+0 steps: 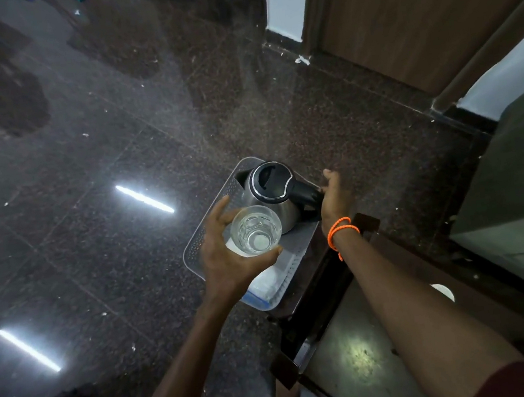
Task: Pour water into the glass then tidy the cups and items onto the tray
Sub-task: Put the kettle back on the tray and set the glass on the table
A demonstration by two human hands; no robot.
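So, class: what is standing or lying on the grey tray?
On the tray: a steel kettle, a white packet. The left hand holds the glass above it, hiding what lies below.

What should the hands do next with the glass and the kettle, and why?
Probably close the right hand round the kettle handle. That hand is open beside the handle, not yet gripping. The left hand already holds the glass over the tray, next to the kettle, ready for pouring.
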